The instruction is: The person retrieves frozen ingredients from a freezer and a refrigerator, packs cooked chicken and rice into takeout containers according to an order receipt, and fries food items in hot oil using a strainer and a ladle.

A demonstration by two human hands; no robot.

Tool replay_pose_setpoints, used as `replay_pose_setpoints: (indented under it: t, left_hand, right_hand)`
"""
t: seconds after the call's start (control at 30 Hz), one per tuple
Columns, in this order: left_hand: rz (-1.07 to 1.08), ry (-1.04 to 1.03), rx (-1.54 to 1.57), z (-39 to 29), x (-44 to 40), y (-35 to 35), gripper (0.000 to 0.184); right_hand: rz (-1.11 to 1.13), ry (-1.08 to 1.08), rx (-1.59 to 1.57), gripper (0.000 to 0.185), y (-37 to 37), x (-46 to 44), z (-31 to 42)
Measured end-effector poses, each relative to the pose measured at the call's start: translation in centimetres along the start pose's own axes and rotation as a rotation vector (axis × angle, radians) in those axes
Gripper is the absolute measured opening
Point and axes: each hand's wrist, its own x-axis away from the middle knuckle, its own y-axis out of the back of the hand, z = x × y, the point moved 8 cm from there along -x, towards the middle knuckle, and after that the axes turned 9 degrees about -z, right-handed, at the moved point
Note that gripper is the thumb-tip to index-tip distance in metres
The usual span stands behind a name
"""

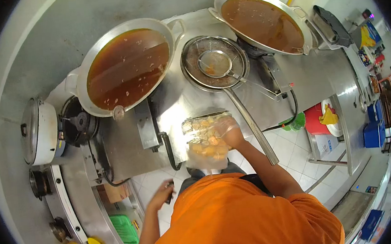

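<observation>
My right hand is blurred and closed at the side of a clear plastic bag at the counter's near edge. Orange-yellow food pieces show through the bag. Out to the left of my body, my left hand is curled round a small dark object whose kind I cannot make out. Just past the bag, a long-handled strainer rests on a round metal pan, its handle pointing toward me. A smaller wire strainer lies on top of it.
Two wide woks, one at the left and one at the right, hold brown oil on burners. A thermometer dial sits at the left wok's rim. Further left stands a lidded white pot. A red bucket is at the right.
</observation>
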Motion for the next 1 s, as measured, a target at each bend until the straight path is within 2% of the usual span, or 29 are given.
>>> replay_pose_setpoints:
  t: [0.03, 0.07, 0.1, 0.13, 0.17, 0.2, 0.23, 0.27, 0.33, 0.43, 0.5, 0.53, 0.6, 0.63, 0.67, 0.7, 0.73, 0.77, 0.83, 0.93, 1.0]
  left_hand:
    - [-0.121, 0.077, -0.316, 4.3, -3.4, 0.5, 0.054]
    - [-0.009, -0.137, -0.414, 9.2, -8.2, -0.5, 0.055]
    - [0.087, -0.357, -0.518, 11.7, -10.1, -0.1, 0.055]
    - [0.078, -0.107, -0.383, 10.5, -9.0, -0.5, 0.06]
    - [0.124, -0.076, -0.358, 8.5, -6.4, -0.6, 0.059]
    - [0.167, -0.042, -0.325, 5.6, -2.8, -0.8, 0.058]
    - [0.202, -0.019, -0.293, 2.4, -0.1, -0.9, 0.057]
    - [0.229, 0.015, -0.316, -0.1, 2.2, -0.7, 0.049]
    - [0.329, -0.033, -0.342, -1.8, 3.7, -0.6, 0.046]
    - [0.392, -0.127, -0.38, -3.1, 3.4, -0.9, 0.04]
    - [0.391, -0.13, -0.347, -4.3, 2.7, -1.4, 0.036]
    - [0.284, -0.095, -0.276, -4.1, 1.1, -0.9, 0.037]
    - [-0.074, -0.086, -0.506, -0.8, -5.2, 1.4, 0.045]
    - [-0.253, -0.078, -0.619, 0.3, -6.6, 2.5, 0.049]
    - [-0.148, -0.093, -0.663, 0.6, -6.7, 1.0, 0.053]
    - [-0.04, -0.107, -0.706, 0.9, -6.6, -0.5, 0.056]
    - [0.02, -0.219, -0.686, 1.2, -6.5, -1.0, 0.057]
    - [0.118, -0.156, -0.725, 0.2, -5.2, -1.3, 0.056]
    - [0.315, -0.021, -0.793, -3.9, 1.2, -1.8, 0.056]
    - [0.46, 0.024, -0.686, -4.7, 4.7, -2.6, 0.055]
    - [0.549, 0.027, -0.613, -4.3, 5.4, -3.5, 0.052]
  right_hand:
    - [-0.228, 0.083, -0.061, 0.066, 2.5, 0.5, 2.0]
    - [-0.452, 0.169, -0.12, 0.065, 4.5, 1.2, 3.0]
    - [-0.476, 0.245, -0.078, 0.061, 4.5, 1.2, 4.1]
    - [-0.474, 0.312, -0.029, 0.056, 3.4, 1.5, 4.3]
    - [-0.459, 0.381, 0.013, 0.052, 2.0, 2.4, 4.5]
    - [-0.268, 0.274, -0.04, 0.043, 0.8, 1.6, 3.6]
    - [-0.322, 0.295, -0.066, 0.041, 1.0, 1.4, 3.5]
    - [-0.379, 0.313, -0.092, 0.039, 0.8, 1.4, 3.1]
    - [-0.461, 0.337, -0.121, 0.032, -0.4, 1.5, 1.4]
    - [-0.445, 0.22, -0.247, 0.027, -1.1, 1.1, -2.0]
    - [-0.58, 0.151, -0.288, 0.027, 0.2, 1.9, -3.6]
    - [-0.648, 0.118, -0.311, 0.026, 1.6, 2.2, -3.8]
    - [-0.517, -0.408, -0.854, 0.025, 3.5, 4.1, -6.2]
    - [-0.465, -0.46, -0.96, 0.025, 2.1, 5.7, -8.0]
    - [-0.415, -0.517, -1.061, 0.025, 0.3, 7.3, -9.9]
    - [-0.403, -0.359, -1.004, 0.026, -2.2, 9.1, -14.1]
    - [-0.399, -0.712, -1.227, 0.025, -3.0, 10.8, -17.5]
    - [-0.38, -1.074, -1.433, 0.025, -3.7, 12.6, -19.3]
    - [-0.64, -1.202, -2.099, 0.019, -0.9, 14.8, -18.8]
    - [-0.698, -1.026, -2.017, 0.024, 6.7, 13.7, -19.2]
    - [-0.83, -0.835, -1.599, 0.021, 12.5, 9.4, -18.3]
